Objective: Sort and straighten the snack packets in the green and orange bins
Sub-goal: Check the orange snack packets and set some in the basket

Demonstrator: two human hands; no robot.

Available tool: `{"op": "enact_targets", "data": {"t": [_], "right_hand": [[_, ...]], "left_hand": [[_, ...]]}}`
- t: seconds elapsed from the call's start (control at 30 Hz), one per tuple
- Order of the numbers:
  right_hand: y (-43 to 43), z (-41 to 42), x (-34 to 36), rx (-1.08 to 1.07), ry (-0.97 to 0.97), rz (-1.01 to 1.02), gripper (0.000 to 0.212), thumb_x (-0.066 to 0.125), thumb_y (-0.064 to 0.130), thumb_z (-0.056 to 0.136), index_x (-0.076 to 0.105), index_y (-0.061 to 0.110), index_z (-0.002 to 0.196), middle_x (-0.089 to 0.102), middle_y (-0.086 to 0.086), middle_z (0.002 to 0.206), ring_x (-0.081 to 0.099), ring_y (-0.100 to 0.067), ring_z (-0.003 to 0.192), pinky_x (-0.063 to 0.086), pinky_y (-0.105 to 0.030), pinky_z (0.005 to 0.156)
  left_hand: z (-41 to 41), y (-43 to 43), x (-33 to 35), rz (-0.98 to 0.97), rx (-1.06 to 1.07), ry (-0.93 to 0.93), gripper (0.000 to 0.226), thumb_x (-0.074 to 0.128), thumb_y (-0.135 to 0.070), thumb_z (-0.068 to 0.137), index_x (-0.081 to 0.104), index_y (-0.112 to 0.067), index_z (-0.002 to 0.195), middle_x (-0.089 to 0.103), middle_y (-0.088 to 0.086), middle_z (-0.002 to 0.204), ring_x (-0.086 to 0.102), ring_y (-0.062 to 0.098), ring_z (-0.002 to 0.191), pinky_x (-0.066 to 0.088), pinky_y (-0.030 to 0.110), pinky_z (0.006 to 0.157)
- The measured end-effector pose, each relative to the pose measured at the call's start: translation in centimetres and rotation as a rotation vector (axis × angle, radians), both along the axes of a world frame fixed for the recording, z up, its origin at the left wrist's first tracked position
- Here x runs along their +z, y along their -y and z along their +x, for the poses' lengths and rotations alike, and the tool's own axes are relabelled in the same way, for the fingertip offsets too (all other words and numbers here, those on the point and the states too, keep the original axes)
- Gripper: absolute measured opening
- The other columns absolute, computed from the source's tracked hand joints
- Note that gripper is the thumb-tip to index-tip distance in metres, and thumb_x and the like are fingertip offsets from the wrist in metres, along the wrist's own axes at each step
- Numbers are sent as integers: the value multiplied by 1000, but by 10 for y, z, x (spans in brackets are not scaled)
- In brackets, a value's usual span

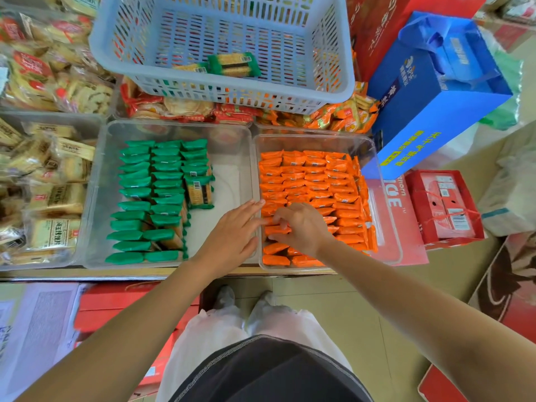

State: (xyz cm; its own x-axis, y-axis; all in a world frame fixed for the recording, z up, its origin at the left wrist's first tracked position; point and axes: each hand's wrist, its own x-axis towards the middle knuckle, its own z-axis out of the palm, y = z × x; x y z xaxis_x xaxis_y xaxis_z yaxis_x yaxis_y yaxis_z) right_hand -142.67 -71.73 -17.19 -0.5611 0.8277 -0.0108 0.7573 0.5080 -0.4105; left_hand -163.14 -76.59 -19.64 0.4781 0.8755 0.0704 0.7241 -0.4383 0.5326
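Bins [229, 175] on shelf [87, 275]; tile flr [333, 310].

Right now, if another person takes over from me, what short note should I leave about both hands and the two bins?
Left hand: open, fingers straight against the wall between the bins.
Right hand: fingers curled on orange packets at the near left of the orange bin.
Done: green packets stand in rows in the green bin; far orange rows look neat.
Left: near orange rows uneven; one flat green packet; two stray packets lie in the blue basket.
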Motion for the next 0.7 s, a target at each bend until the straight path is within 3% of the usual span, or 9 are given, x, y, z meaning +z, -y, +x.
{"op": "enact_targets", "data": {"t": [0.07, 0.13, 0.33, 0.53, 0.6, 0.7], "right_hand": [[-2, 2, 2, 10, -35, -27, 13, 71, 27, 81, 69, 16, 86, 66, 4, 65, 61, -17, 63, 46, -28, 58], [-3, 4, 3, 60, -12, -40, 7, 66, 16, 84, 71, 15, 88, 66, -1, 67, 63, -20, 62, 44, -25, 54], [-9, 4, 0, -20, -91, 18, 14, 66, 7, 84, 72, 14, 95, 65, 1, 72, 57, -17, 68, 44, -27, 58], [-14, 4, -12, -23, 111, 6, 33, 89, 13, 61, 75, 14, 90, 60, -6, 85, 60, -30, 82, 43, -30, 62], [-15, 2, -12, -24, 133, 12, 35, 91, 15, 57, 75, 15, 88, 59, -7, 84, 60, -31, 80, 38, -29, 62], [-17, 2, -12, -9, 140, 16, 36, 92, 18, 57, 74, 16, 88, 58, -6, 85, 59, -30, 81, 43, -33, 63]], "left_hand": [[0, 1, -1, 7, -10, -12, 42, 37, -32, 97, 56, -19, 132, 29, 9, 159, 24, 27, 148, 27, 44, 114], [-1, 1, -2, 13, -18, -16, 42, 35, -33, 98, 56, -19, 132, 28, 10, 159, 23, 28, 148, 26, 43, 113], [-1, 0, -2, -5, 2, -13, 47, 35, -34, 98, 50, -15, 139, 28, 7, 160, 21, 23, 149, 26, 42, 116], [0, 0, 1, -30, 19, -28, 56, 30, -37, 99, 42, -9, 145, 25, 6, 160, 21, 21, 149, 27, 44, 117], [0, -1, 2, -32, 14, -27, 56, 30, -37, 99, 43, -8, 145, 25, 7, 160, 22, 22, 148, 28, 45, 117], [0, -2, 3, -31, 9, -28, 57, 30, -38, 98, 43, -8, 145, 25, 7, 160, 22, 23, 148, 29, 46, 116]]}}
